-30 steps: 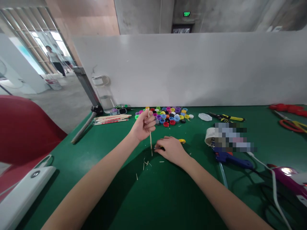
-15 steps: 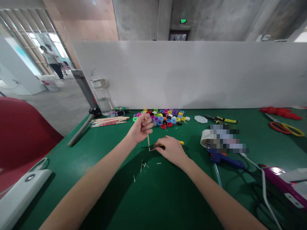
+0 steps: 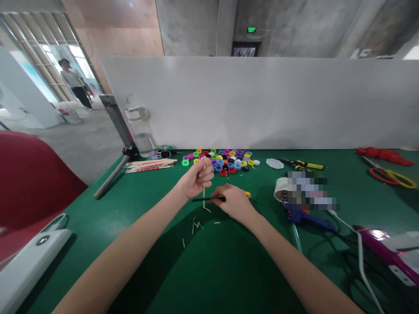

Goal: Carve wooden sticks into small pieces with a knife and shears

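My left hand (image 3: 198, 178) is closed round a thin pale wooden stick (image 3: 204, 197) that points down toward the table. My right hand (image 3: 234, 201) grips a utility knife (image 3: 248, 194); its yellow end shows past my knuckles. The dark blade (image 3: 201, 199) reaches left and crosses the stick below my left fist. At the stick's lower end a pale sliver (image 3: 207, 209) angles off to the right. Several wood shavings (image 3: 197, 225) lie on the green table (image 3: 209, 266) nearer to me. Most of the knife's handle is hidden under my right hand.
Beyond my hands lie many coloured bottle caps (image 3: 232, 170). Wooden sticks (image 3: 150, 165) and a hammer (image 3: 113, 176) are at left, with a white power strip (image 3: 39, 253). Pliers (image 3: 310, 165), a blue glue gun (image 3: 309, 217), cables and scissors (image 3: 393, 176) are at right. A person (image 3: 75, 83) walks in the background.
My left hand has shifted slightly right and down with the stick. The sliver at the stick's lower end now slants downward. The right hand has barely moved. The person behind has stepped on.
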A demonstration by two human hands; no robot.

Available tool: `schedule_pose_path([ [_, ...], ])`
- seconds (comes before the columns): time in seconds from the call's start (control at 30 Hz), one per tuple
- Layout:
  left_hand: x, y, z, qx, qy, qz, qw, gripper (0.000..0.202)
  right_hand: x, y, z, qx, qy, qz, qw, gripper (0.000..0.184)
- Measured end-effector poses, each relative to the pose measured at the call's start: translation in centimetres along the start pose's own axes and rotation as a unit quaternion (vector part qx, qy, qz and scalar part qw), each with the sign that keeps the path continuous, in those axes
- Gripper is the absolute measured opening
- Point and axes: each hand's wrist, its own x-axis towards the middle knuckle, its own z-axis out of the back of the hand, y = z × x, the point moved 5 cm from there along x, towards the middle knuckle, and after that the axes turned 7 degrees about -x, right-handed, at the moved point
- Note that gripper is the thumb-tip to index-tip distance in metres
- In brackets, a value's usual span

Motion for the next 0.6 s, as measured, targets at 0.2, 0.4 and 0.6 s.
schedule_pose_path([
  [0.2,-0.1,0.1,-0.2,0.02,0.018,0.004,1.0,0.027,0.2,0.0,-0.1,-0.016,0.025,0.001,1.0,0.008],
  [0.4,-0.1,0.0,-0.1,0.011,0.007,0.007,1.0,0.03,0.2,-0.1,-0.6,-0.015,0.032,0.019,0.999,0.008],
  [0.6,-0.1,0.1,-0.2,0.007,0.016,0.017,1.0,0.031,0.2,0.0,-1.2,-0.025,0.03,0.046,0.998,0.009],
])
